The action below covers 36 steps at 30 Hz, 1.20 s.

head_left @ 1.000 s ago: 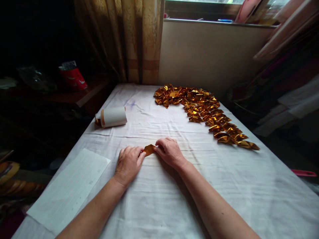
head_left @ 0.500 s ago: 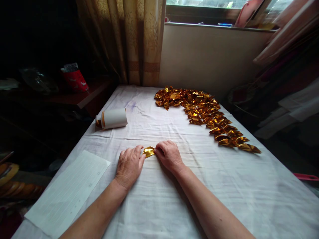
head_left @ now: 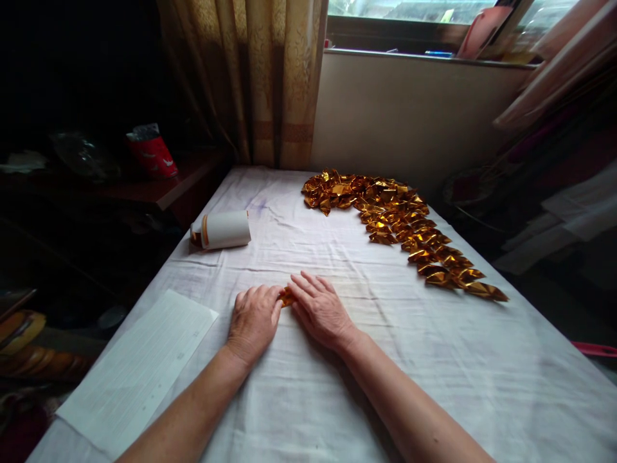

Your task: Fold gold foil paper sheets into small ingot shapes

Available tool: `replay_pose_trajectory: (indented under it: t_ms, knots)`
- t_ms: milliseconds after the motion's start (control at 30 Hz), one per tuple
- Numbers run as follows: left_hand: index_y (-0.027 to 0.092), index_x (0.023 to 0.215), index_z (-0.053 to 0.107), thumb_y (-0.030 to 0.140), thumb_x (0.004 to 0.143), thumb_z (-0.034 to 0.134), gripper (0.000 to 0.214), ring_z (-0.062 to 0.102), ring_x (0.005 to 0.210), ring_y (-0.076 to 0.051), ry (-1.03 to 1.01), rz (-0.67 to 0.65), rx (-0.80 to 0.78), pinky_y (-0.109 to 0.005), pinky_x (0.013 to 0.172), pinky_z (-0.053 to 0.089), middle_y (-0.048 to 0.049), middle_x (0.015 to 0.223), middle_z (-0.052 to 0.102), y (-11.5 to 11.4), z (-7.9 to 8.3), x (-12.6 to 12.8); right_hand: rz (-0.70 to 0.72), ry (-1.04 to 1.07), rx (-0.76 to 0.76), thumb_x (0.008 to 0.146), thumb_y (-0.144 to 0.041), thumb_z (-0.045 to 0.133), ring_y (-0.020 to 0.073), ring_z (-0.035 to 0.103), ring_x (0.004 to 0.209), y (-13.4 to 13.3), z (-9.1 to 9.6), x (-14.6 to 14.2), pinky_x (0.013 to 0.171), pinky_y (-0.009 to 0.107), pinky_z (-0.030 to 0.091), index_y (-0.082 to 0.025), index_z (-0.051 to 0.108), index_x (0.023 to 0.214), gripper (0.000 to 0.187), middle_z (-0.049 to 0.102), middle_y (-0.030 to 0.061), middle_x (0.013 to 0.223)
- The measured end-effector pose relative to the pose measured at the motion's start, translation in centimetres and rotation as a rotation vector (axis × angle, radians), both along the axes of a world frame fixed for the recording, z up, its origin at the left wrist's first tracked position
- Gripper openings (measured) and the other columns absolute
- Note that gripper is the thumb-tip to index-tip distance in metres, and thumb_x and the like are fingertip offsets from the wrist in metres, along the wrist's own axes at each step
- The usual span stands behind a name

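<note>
Left hand (head_left: 254, 318) lies palm down, fingertips at the foil (head_left: 287, 297); whether it pinches the foil, I cannot tell. Right hand (head_left: 321, 312) lies flat, fingers straight, partly covering the foil on the cloth (head_left: 337, 399). Roll (head_left: 225, 229) beyond, left; folded pieces (head_left: 400, 225) far right.

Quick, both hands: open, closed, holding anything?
Left hand: palm down, fingertips on the gold foil piece; grip cannot be told.
Right hand: open, flat on it.

It was a home room: a beige patterned curtain (head_left: 270, 77) hung beside the window sill (head_left: 424, 56), behind a white cloth-covered table (head_left: 434, 360).
</note>
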<state>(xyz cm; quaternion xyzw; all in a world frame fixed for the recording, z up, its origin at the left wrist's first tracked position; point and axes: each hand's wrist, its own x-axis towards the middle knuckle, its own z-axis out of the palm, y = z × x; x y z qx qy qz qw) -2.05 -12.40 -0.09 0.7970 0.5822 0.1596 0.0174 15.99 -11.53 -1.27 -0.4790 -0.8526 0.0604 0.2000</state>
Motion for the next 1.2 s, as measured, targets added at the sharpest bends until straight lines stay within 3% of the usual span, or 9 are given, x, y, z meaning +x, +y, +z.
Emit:
replay_pose_trajectory:
  t_ms: [100,233,433,600,700,800,867,1000,1200]
  knots:
    - [0.024,0.103,0.061,0.022,0.092,0.055,0.013,0.061,0.094,-0.023,-0.025,-0.009,-0.009,-0.038,0.082,0.041,-0.0045,0.101,0.07,0.1,-0.1,-0.1,0.081,-0.094,-0.112,0.098,-0.041,0.046,0.0259,0.032,0.144,-0.8,0.2,-0.3,0.117,0.051,0.021,-0.022,0.04,0.148,0.053,0.039,0.0079,0.154]
    - [0.024,0.098,0.061,0.021,0.09,0.057,0.009,0.062,0.094,-0.022,-0.06,-0.006,-0.051,-0.036,0.082,0.04,-0.0029,0.1,0.07,0.3,-0.1,-0.5,0.039,-0.153,-0.194,0.099,-0.046,0.044,0.0267,0.026,0.147,-1.1,0.2,0.8,0.119,0.055,0.015,-0.021,0.033,0.151,0.059,0.031,0.0084,0.157]
    - [0.025,0.101,0.061,0.02,0.089,0.059,0.013,0.062,0.096,-0.022,-0.096,-0.012,-0.108,-0.036,0.083,0.041,-0.0021,0.101,0.07,0.4,-0.2,-1.1,-0.071,-0.177,-0.199,0.099,-0.044,0.042,0.028,0.025,0.147,-1.5,0.3,2.5,0.119,0.057,0.015,-0.021,0.036,0.15,0.056,0.03,0.0068,0.157]
    - [0.024,0.103,0.062,0.017,0.089,0.055,0.017,0.064,0.097,-0.022,-0.116,-0.016,-0.089,-0.036,0.086,0.044,-0.003,0.101,0.071,0.5,-0.5,-2.2,-0.153,-0.178,-0.201,0.1,-0.044,0.041,0.028,0.027,0.146,-2.3,0.5,2.0,0.118,0.057,0.019,-0.021,0.04,0.148,0.054,0.033,0.0082,0.156]
    - [0.023,0.111,0.063,0.017,0.091,0.049,0.026,0.063,0.103,-0.022,-0.126,-0.006,-0.047,-0.037,0.093,0.045,-0.0058,0.112,0.07,0.2,-0.4,-2.0,-0.2,-0.178,-0.212,0.099,-0.045,0.042,0.0287,0.027,0.146,-2.6,0.7,1.5,0.118,0.057,0.019,-0.02,0.041,0.148,0.055,0.032,0.0093,0.156]
    - [0.023,0.132,0.056,0.024,0.096,0.043,0.039,0.049,0.13,-0.025,-0.053,-0.077,0.028,-0.045,0.11,0.034,-0.0084,0.139,0.058,-0.6,-0.3,-0.6,-0.233,-0.189,-0.247,0.099,-0.047,0.039,0.0285,0.024,0.147,-2.9,1.0,1.1,0.118,0.056,0.017,-0.02,0.039,0.149,0.057,0.029,0.0084,0.158]
    - [0.023,0.141,0.049,0.036,0.098,0.039,0.046,0.035,0.142,-0.028,0.044,-0.164,-0.022,-0.052,0.118,0.02,-0.0072,0.149,0.048,-1.2,-0.5,0.4,-0.25,-0.199,-0.277,0.1,-0.049,0.036,0.0278,0.021,0.148,-3.2,1.2,0.9,0.119,0.055,0.015,-0.02,0.036,0.15,0.058,0.027,0.0072,0.159]
    - [0.022,0.15,0.037,0.054,0.098,0.031,0.061,0.026,0.147,-0.029,0.146,-0.21,-0.157,-0.058,0.119,0.007,-0.006,0.156,0.037,-1.9,-0.8,0.9,-0.265,-0.206,-0.303,0.1,-0.05,0.031,0.0257,0.018,0.149,-3.9,1.4,0.9,0.12,0.054,0.012,-0.021,0.033,0.152,0.059,0.025,0.0056,0.159]
    - [0.027,0.15,0.036,0.053,0.098,0.034,0.059,0.023,0.148,-0.031,0.182,-0.171,-0.17,-0.059,0.119,0.006,-0.0038,0.156,0.036,-2.7,-0.6,-0.7,-0.3,-0.205,-0.301,0.1,-0.05,0.03,0.0256,0.018,0.149,-4.9,1.4,1.0,0.119,0.054,0.012,-0.021,0.033,0.152,0.06,0.025,0.0048,0.16]
